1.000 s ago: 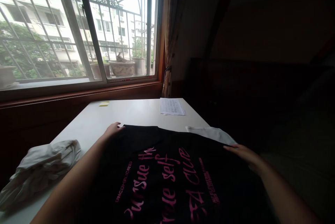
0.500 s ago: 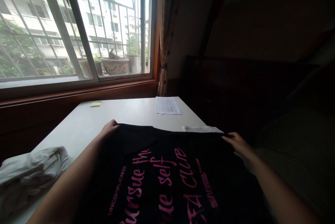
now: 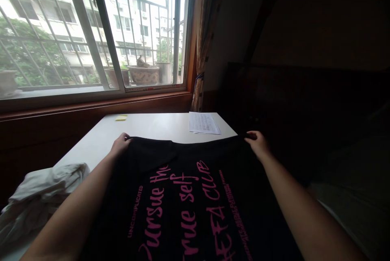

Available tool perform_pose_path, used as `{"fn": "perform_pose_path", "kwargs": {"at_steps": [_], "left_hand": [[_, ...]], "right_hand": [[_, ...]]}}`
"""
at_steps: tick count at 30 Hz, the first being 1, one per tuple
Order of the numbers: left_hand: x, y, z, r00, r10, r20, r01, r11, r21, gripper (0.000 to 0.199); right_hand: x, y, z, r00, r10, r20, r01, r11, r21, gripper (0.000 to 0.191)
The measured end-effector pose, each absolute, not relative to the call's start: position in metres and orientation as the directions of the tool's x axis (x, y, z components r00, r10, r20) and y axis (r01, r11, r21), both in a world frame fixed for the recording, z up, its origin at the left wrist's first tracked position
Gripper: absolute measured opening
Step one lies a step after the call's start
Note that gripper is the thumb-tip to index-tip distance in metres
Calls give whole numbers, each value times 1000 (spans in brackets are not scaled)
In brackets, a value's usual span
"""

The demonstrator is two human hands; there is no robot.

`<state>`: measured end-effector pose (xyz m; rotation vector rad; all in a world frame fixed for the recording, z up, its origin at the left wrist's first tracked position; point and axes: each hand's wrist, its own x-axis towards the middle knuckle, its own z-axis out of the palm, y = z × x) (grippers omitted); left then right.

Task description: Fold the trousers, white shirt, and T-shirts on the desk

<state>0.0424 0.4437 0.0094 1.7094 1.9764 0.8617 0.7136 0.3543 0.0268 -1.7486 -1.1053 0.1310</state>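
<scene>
Two bare hands, well apart, pinch the far edge of a black fabric garment with pink lettering (image 3: 191,196). The left hand (image 3: 121,144) is closed on its far left corner, fingers curled over the edge; the right hand (image 3: 257,144) grips the far right corner between thumb and fingers. Both arms reach forward from the near side, the left forearm (image 3: 76,200) slanting inward from the near left, the right forearm (image 3: 292,188) from the near right. Between them the garment spreads over the near part of a white, smooth-topped bench (image 3: 149,126), its edge dipping slightly in the middle. To the left, a crumpled greyish-white cloth (image 3: 51,188) lies on the near left part of the bench. Beyond the garment, a small yellow paper pad (image 3: 121,118) sits near the far left corner, and printed white paper sheets (image 3: 203,123) lie near the far right corner. Farther off are a metal-framed window (image 3: 122,49) and, just to its right, a tied patterned curtain (image 3: 201,57).
</scene>
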Motion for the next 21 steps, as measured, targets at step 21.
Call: {"fn": "perform_pose_path", "kwargs": {"at_steps": [21], "left_hand": [[36,440,2,-192,942,276,918,73,389,28]], "right_hand": [[665,379,27,529,629,569,799,-143,-585,33]]}}
